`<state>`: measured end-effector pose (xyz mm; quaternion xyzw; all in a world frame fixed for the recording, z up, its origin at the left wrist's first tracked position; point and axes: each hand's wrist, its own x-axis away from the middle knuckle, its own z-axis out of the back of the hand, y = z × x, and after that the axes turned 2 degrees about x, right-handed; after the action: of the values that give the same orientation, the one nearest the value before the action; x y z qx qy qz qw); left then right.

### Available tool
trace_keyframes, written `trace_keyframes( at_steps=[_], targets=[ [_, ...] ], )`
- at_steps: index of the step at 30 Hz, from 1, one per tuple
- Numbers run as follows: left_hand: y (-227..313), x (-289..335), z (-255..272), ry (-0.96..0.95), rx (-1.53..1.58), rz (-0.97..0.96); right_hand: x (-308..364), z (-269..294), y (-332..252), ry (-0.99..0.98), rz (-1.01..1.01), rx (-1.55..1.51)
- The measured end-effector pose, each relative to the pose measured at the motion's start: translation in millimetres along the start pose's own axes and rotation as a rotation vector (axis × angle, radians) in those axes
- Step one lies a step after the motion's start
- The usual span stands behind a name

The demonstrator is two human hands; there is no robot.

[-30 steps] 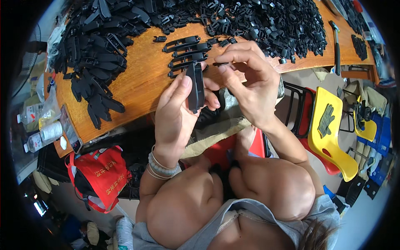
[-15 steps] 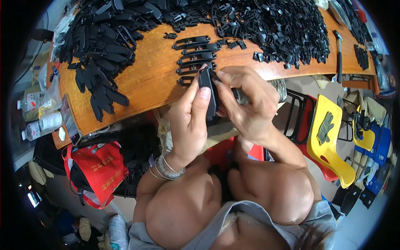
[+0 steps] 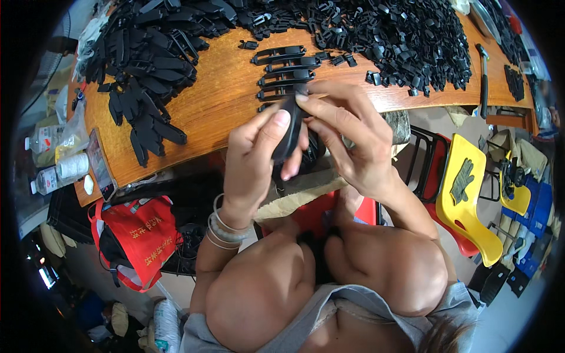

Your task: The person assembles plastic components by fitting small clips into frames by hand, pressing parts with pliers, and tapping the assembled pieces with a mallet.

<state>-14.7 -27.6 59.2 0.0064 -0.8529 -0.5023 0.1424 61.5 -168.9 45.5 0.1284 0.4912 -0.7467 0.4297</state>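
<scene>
A long, curved black plastic piece like a handle [image 3: 286,140] is gripped in my left hand [image 3: 250,156], thumb along its face and fingers behind. At the piece's upper end, my right hand [image 3: 362,138] is closed in a pinch with thumb and forefinger; a small dark part there is too blurred to make out. Just beyond my hands, several similar black handles [image 3: 286,67] lie side by side in a row on the wooden table [image 3: 220,88]. My fingers partly hide the nearest one.
A heap of black handles [image 3: 150,73] covers the table's left side. Small black clips [image 3: 412,50] are piled at the far right, beside a hammer [image 3: 483,79]. Bottles [image 3: 44,182] stand at the left edge. Nearby are a red bag [image 3: 144,238] and a yellow chair [image 3: 462,194] with a glove.
The held handle has tilted, its lower end swinging left. My right fingertips have shifted to its upper end, and my left fingers have spread apart beneath it. The view has moved slightly.
</scene>
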Motion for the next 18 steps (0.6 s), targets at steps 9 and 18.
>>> trace_keyframes(
  at_steps=[9,18],
  targets=[
    [5.6,-0.7,27.4,0.162,-0.638,-0.067,13.7,1.3,4.3,-0.233,-0.027,0.097],
    [86.7,-109.3,83.1,0.313,-1.662,-0.953,14.7,-7.0,20.2,-0.239,-0.226,0.253]
  ],
)
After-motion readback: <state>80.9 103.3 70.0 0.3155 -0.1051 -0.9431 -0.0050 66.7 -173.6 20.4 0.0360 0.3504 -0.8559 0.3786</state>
